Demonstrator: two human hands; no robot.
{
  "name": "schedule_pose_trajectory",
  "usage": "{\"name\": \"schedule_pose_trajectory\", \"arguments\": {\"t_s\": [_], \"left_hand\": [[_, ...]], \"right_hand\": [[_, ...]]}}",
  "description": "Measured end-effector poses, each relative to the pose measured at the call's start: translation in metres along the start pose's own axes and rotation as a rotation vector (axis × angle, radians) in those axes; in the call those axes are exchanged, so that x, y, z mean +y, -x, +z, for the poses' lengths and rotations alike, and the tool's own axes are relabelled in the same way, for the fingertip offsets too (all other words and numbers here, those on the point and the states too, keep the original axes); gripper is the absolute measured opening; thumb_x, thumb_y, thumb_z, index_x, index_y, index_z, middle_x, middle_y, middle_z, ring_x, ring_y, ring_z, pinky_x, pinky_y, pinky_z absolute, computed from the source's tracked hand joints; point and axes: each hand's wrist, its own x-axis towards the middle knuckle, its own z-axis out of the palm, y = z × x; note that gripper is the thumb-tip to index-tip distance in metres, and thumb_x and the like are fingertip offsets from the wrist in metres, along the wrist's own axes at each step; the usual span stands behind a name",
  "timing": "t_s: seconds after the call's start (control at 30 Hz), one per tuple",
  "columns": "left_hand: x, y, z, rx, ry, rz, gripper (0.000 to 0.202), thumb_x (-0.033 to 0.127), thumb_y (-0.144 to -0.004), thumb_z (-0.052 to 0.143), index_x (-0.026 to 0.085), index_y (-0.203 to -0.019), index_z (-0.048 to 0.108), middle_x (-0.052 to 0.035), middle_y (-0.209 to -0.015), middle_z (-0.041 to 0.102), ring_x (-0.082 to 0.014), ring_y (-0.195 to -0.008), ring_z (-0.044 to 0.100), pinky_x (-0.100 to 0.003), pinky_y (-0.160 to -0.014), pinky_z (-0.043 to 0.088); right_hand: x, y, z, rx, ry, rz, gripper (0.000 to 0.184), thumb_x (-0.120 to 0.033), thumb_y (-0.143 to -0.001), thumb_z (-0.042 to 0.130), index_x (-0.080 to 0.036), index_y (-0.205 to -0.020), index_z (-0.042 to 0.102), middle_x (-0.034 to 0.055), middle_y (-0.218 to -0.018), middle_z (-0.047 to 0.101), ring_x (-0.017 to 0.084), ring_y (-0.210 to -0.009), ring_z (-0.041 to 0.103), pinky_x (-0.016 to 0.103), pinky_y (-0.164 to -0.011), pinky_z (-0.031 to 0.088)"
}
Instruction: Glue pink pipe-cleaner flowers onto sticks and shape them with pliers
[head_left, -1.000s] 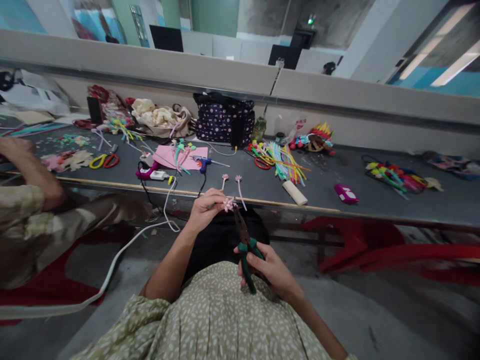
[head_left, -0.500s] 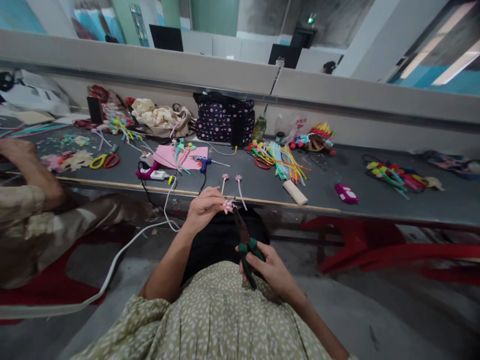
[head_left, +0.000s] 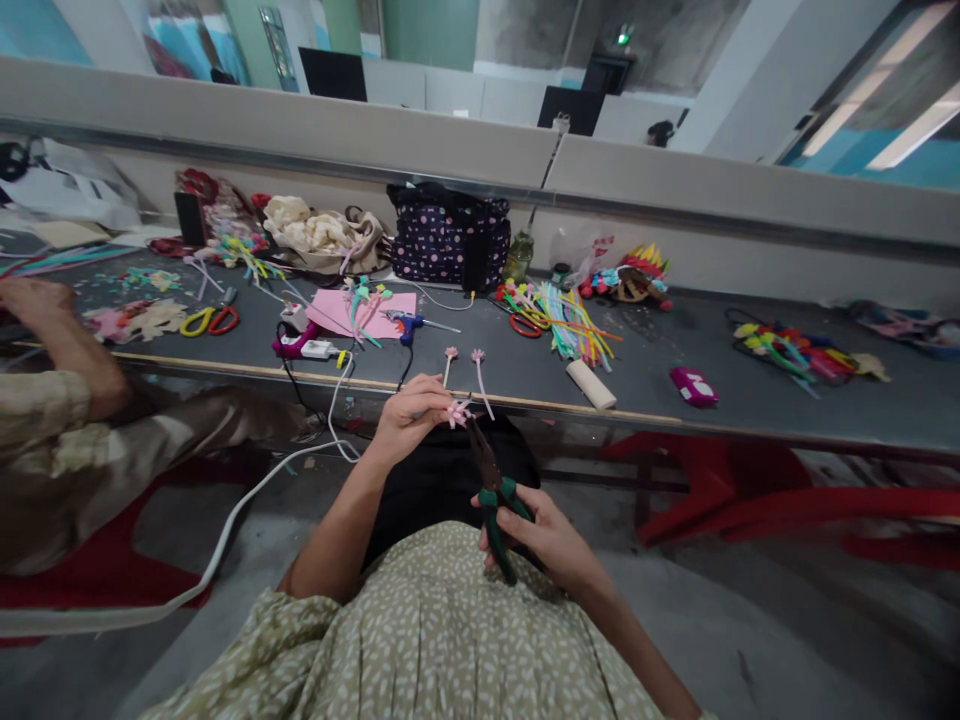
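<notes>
Between the fingertips of my left hand is a small pink pipe-cleaner flower, held over the table's front edge. My right hand grips pliers with green handles and long dark jaws. The tips of the jaws are at the flower's right side; whether they pinch a petal is too small to tell. Just beyond, two pink flowers with stems lie on the table: a short pale-stemmed flower and a longer pink-stemmed flower.
Behind my left hand are a blue glue gun, a pink sheet and a purple power strip. Pipe cleaners and a beige roll lie to the right. A co-worker's arm rests at the left.
The pliers and my right hand have shifted very slightly, with the handles a little lower and to the right. My left hand keeps the flower in nearly the same spot.
</notes>
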Motion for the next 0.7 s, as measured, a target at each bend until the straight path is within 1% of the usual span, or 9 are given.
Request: {"name": "schedule_pose_trajectory", "arguments": {"t_s": [0.1,0.23,0.4,0.53,0.7], "left_hand": [[-0.0013,0.0007,0.0005,-0.004,0.029,-0.007,0.01,0.029,-0.083,0.068,0.023,-0.086,0.075,-0.0047,-0.08,0.07,-0.0187,-0.081,0.06,-0.047,-0.095,0.046],[-0.0006,0.0,0.0001,-0.026,0.038,-0.013,0.011,0.031,-0.083,0.068,0.023,-0.084,0.075,-0.005,-0.08,0.07,-0.0186,-0.08,0.061,-0.047,-0.095,0.046],[0.0006,-0.0004,-0.0016,-0.013,0.019,-0.002,0.009,0.029,-0.083,0.068,0.023,-0.085,0.075,-0.0049,-0.08,0.071,-0.0184,-0.081,0.062,-0.048,-0.096,0.046],[0.0025,-0.0007,-0.004,-0.035,-0.02,0.039,0.009,0.027,-0.083,0.068,0.025,-0.089,0.075,-0.0037,-0.082,0.071,-0.0179,-0.081,0.062,-0.048,-0.099,0.045],[0.006,-0.0026,-0.006,-0.053,-0.096,0.054,0.01,0.028,-0.083,0.068,0.025,-0.09,0.075,-0.0036,-0.082,0.071,-0.0179,-0.081,0.062,-0.048,-0.101,0.044]], "right_hand": [[0.0024,-0.0001,-0.0047,-0.051,-0.051,0.028,0.049,-0.048,-0.085,0.065,-0.012,-0.118,0.06,0.008,-0.077,0.071,0.019,-0.062,0.069,0.028,-0.056,0.053],[0.0051,-0.0008,-0.0072,-0.062,-0.062,0.052,0.05,-0.049,-0.085,0.066,-0.013,-0.118,0.06,0.0079,-0.077,0.071,0.018,-0.06,0.068,0.027,-0.053,0.052],[0.0077,-0.0004,-0.0061,-0.038,-0.05,0.027,0.048,-0.048,-0.086,0.064,-0.013,-0.119,0.059,0.0062,-0.074,0.069,0.017,-0.056,0.065,0.027,-0.05,0.051],[0.0073,0.0004,-0.0037,-0.001,-0.003,-0.005,0.047,-0.048,-0.087,0.063,-0.013,-0.117,0.06,0.0056,-0.072,0.068,0.016,-0.055,0.064,0.026,-0.05,0.05],[0.0045,0.0009,-0.0006,0.053,0.027,-0.023,0.045,-0.047,-0.087,0.063,-0.012,-0.115,0.06,0.0047,-0.071,0.067,0.014,-0.053,0.062,0.025,-0.048,0.048]]}}
